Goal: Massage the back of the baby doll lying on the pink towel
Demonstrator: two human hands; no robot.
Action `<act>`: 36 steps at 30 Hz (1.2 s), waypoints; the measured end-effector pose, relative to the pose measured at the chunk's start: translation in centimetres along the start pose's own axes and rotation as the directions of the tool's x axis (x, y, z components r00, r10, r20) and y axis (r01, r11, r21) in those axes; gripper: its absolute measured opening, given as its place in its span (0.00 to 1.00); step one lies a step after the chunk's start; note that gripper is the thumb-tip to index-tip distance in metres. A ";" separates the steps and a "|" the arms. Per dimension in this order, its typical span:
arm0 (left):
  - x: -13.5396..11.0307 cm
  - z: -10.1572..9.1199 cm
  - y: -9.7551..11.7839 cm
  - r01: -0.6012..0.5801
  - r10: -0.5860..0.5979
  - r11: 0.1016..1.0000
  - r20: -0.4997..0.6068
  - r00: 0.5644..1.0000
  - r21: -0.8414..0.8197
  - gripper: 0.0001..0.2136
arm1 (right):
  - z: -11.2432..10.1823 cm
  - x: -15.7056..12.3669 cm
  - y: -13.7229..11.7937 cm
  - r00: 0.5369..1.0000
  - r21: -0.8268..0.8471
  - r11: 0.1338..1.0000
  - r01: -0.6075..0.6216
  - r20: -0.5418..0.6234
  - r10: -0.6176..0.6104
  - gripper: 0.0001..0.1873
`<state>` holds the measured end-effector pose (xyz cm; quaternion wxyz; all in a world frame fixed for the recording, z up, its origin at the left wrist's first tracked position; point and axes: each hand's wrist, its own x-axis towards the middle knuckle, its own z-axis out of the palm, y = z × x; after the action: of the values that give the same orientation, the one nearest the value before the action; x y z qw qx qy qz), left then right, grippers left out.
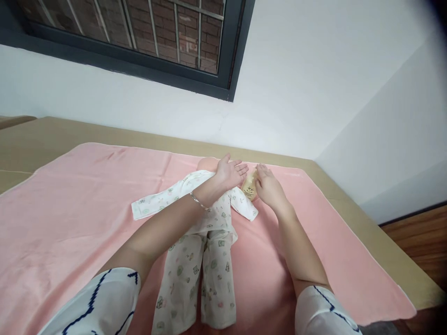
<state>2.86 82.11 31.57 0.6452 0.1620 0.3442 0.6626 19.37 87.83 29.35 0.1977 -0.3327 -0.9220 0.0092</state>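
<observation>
My left hand (231,174) is held palm up with its fingers stretched out, above the chest of a doll dressed in baby clothes. Just to its right, a clear bottle (249,186) of yellow liquid, with dark print on its front, stands tilted on the pink sheet. My right hand (268,185) is closed at the bottle's upper right side and covers part of it. The doll's printed white top (218,215) and trousers (190,270) are laid out between my forearms. Its rounded head (207,164) shows partly behind my left hand.
The pink sheet (104,204) covers most of a tan padded surface (352,211). A white wall (279,93) rises behind it, with a dark-framed barred window (139,53) at upper left. Brown wood (419,237) shows at the right.
</observation>
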 end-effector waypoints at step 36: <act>-13.6 -5.1 3.7 0.084 -0.081 0.989 0.035 0.996 -0.121 0.27 | 2.4 -1.5 -15.2 0.986 0.014 0.987 0.158 0.046 -0.158 0.34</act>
<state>-1.72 67.96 33.52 0.6857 0.1177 0.2999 0.6527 10.27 75.35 28.87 0.1779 -0.2573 -0.9498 0.0061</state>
